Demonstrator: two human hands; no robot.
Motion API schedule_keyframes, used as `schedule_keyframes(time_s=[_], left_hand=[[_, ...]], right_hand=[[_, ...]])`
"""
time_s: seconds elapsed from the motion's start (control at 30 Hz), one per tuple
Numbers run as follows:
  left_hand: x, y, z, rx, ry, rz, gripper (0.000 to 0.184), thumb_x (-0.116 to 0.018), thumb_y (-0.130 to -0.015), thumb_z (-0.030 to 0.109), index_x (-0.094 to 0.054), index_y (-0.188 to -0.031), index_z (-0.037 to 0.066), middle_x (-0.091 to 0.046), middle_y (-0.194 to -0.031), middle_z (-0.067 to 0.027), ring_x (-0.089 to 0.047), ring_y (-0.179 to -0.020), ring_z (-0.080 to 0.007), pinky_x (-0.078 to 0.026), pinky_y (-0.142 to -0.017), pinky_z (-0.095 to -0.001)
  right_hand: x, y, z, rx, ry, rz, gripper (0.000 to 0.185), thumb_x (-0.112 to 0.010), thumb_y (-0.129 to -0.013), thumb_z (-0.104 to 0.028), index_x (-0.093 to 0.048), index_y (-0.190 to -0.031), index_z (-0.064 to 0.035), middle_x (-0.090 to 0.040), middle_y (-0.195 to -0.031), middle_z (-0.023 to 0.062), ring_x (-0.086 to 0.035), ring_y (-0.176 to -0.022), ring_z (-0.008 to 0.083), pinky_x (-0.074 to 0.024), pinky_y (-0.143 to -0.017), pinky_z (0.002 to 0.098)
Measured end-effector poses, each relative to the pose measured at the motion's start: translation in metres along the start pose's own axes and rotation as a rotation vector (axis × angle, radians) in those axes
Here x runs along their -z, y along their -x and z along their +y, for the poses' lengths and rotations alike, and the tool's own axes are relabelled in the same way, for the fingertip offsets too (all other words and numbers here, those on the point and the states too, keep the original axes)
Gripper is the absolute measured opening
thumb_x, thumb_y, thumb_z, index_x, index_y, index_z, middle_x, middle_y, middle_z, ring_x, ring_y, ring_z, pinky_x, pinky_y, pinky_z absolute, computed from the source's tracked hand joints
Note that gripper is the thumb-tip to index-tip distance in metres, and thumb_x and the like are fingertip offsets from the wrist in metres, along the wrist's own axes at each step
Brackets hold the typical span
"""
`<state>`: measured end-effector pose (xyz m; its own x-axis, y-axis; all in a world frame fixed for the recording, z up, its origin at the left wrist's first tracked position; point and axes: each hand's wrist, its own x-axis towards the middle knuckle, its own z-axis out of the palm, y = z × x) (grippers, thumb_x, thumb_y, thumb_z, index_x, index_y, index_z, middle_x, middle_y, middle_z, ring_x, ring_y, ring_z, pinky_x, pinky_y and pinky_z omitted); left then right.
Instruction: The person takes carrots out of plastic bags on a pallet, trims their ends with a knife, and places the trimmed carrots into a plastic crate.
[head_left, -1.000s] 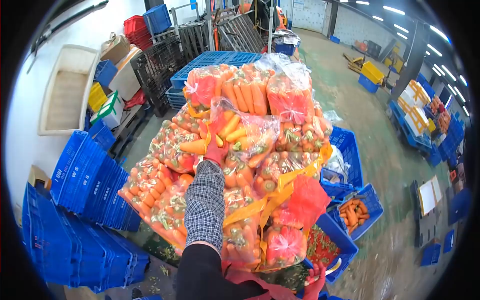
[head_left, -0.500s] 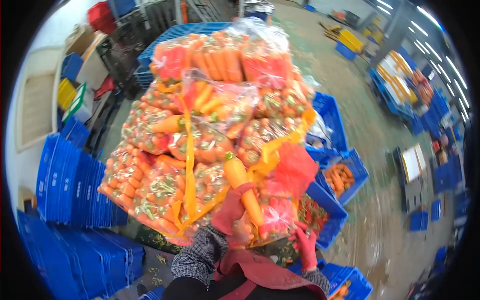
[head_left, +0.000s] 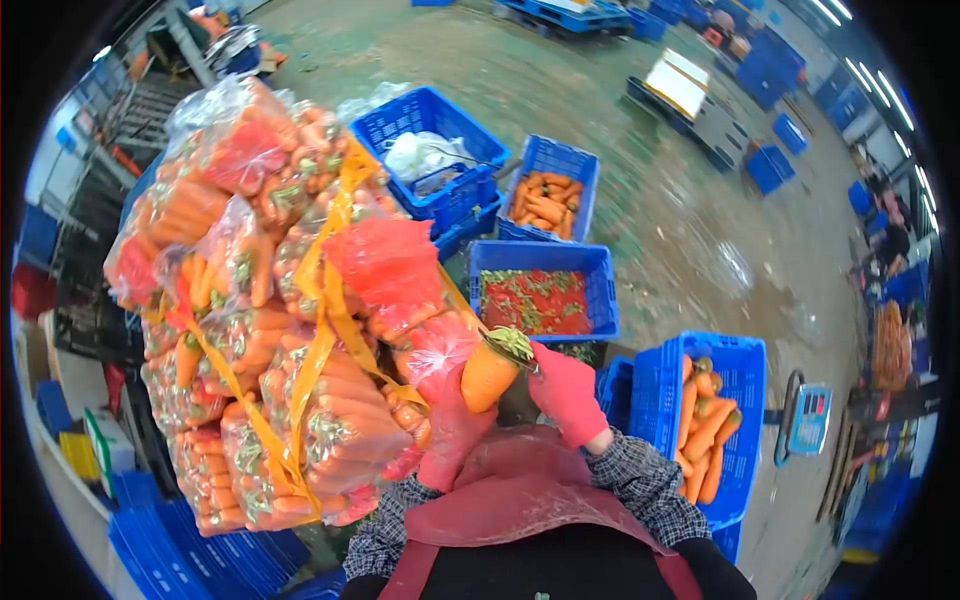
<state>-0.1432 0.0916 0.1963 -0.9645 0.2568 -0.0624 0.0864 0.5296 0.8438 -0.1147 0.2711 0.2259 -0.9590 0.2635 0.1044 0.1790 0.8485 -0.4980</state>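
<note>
My left hand (head_left: 452, 438), in a red glove, is closed around a thick orange carrot (head_left: 487, 380) held upright in front of my apron. Green stem stubs (head_left: 514, 344) stick out of the carrot's top end. My right hand (head_left: 568, 396), also gloved in red, is closed beside that top. From its fingers a thin dark edge, which looks like a small knife blade (head_left: 496, 347), lies across the carrot just below the stems. Its handle is hidden in the glove. Close to my left hand rises a stack of clear bags of carrots (head_left: 335, 410) with yellow straps (head_left: 322, 345).
Ahead, a blue crate (head_left: 612, 290) contains green trimmings on red material. Another crate (head_left: 590, 165) holds carrots, beside a crate (head_left: 425, 105) with white plastic. To the right stand a crate of carrots (head_left: 750, 400) and a scale (head_left: 808, 420). Stacked blue crates (head_left: 190, 550) are lower left.
My view has turned right. The carrot has come from over the bags to in front of my apron, and my right hand has moved up to its stem end.
</note>
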Motion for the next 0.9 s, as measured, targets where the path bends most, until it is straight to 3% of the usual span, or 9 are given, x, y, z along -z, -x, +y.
schedule_keyframes(time_s=[0.3, 0.4, 0.47, 0.5, 0.6, 0.67, 0.7, 0.77, 0.9], left_hand=[[-0.048, 0.004, 0.022, -0.201, -0.004, -0.231, 0.066, -0.078, -0.072, 0.014, -0.053, -0.133, 0.009, -0.066, -0.118, -0.018, -0.065, -0.11, -0.0338, -0.053, -0.092, -0.041], [-0.049, 0.011, 0.059, -0.222, 0.249, -0.342, 0.064, -0.079, -0.072, 0.013, -0.056, -0.131, 0.008, -0.067, -0.118, -0.0161, -0.065, -0.111, -0.03, -0.052, -0.093, -0.0377], [-0.048, 0.01, 0.086, -0.271, 0.286, -0.453, 0.064, -0.079, -0.073, 0.01, -0.053, -0.131, 0.006, -0.065, -0.119, -0.0129, -0.065, -0.11, -0.0232, -0.051, -0.094, -0.0352], [-0.066, -0.005, 0.088, -0.304, 0.298, -0.44, 0.064, -0.079, -0.073, 0.01, -0.053, -0.131, 0.006, -0.065, -0.119, -0.0129, -0.065, -0.11, -0.0232, -0.051, -0.094, -0.0352], [-0.128, -0.018, 0.081, -0.19, 0.33, -0.443, 0.073, -0.079, -0.072, 0.007, -0.046, -0.137, 0.005, -0.063, -0.118, -0.0122, -0.064, -0.106, -0.0218, -0.052, -0.092, -0.0356], [-0.175, -0.019, 0.101, 0.08, 0.403, -0.697, 0.082, -0.079, -0.071, 0.007, -0.037, -0.141, 0.003, -0.059, -0.122, -0.0146, -0.062, -0.107, -0.0241, -0.053, -0.089, -0.0365], [-0.201, -0.013, 0.105, 0.23, 0.411, -0.833, 0.086, -0.078, -0.07, 0.007, -0.033, -0.143, 0.002, -0.057, -0.124, -0.0157, -0.062, -0.107, -0.0253, -0.054, -0.087, -0.037], [-0.269, -0.003, 0.11, 0.035, 0.255, -1.012, 0.098, -0.085, -0.069, 0.012, -0.026, -0.148, 0.0, -0.055, -0.127, -0.0184, -0.061, -0.108, -0.0272, -0.055, -0.085, -0.0366], [-0.366, 0.064, 0.164, 0.163, 0.363, -1.294, 0.103, -0.085, -0.075, 0.022, -0.02, -0.152, -0.001, -0.051, -0.134, -0.0203, -0.055, -0.118, -0.0288, -0.051, -0.096, -0.0388]], right_hand=[[-0.017, 0.042, 0.116, 0.079, -0.136, 0.228, 0.056, -0.065, -0.071, -0.006, -0.062, -0.126, -0.0168, -0.066, -0.086, 0.0103, -0.066, -0.078, 0.0327, -0.0523, -0.066, 0.0443], [-0.083, 0.073, 0.251, -0.393, 0.106, -0.146, 0.023, -0.058, -0.089, -0.018, -0.071, -0.107, -0.014, -0.066, -0.074, 0.012, -0.067, -0.073, 0.0334, -0.0528, -0.065, 0.0444], [-0.083, 0.105, 0.284, -0.564, -0.258, -0.217, 0.025, -0.065, -0.085, -0.03, -0.076, -0.091, -0.0088, -0.071, -0.087, 0.0197, -0.068, -0.081, 0.0412, -0.0545, -0.07, 0.0479], [-0.109, 0.106, 0.294, -0.639, 0.066, -0.239, 0.024, -0.056, -0.091, -0.027, -0.072, -0.094, -0.0093, -0.071, -0.088, 0.0166, -0.068, -0.085, 0.0381, -0.0536, -0.075, 0.0484], [-0.098, 0.115, 0.261, -0.57, -0.148, -0.135, 0.034, -0.05, -0.095, -0.032, -0.072, -0.094, -0.0066, -0.069, -0.097, 0.0217, -0.064, -0.096, 0.0407, -0.0505, -0.083, 0.051], [-0.14, 0.142, 0.288, -0.459, -0.273, -0.144, 0.035, -0.055, -0.091, -0.033, -0.071, -0.087, -0.0024, -0.069, -0.085, 0.0228, -0.065, -0.081, 0.0412, -0.0509, -0.073, 0.0514], [-0.106, 0.147, 0.263, -0.672, -0.558, -0.192, 0.036, -0.055, -0.09, -0.032, -0.07, -0.084, 0.0001, -0.069, -0.079, 0.0216, -0.067, -0.073, 0.0366, -0.0515, -0.068, 0.0489], [-0.105, 0.154, 0.257, -0.952, -0.806, -0.118, 0.036, -0.055, -0.091, -0.032, -0.07, -0.082, -0.0009, -0.067, -0.072, 0.0151, -0.065, -0.061, 0.0278, -0.0504, -0.056, 0.0427], [-0.105, 0.17, 0.266, -1.019, -0.951, -0.015, 0.034, -0.056, -0.09, -0.033, -0.068, -0.08, -0.0025, -0.064, -0.068, 0.0116, -0.061, -0.056, 0.0244, -0.0482, -0.052, 0.0392]])
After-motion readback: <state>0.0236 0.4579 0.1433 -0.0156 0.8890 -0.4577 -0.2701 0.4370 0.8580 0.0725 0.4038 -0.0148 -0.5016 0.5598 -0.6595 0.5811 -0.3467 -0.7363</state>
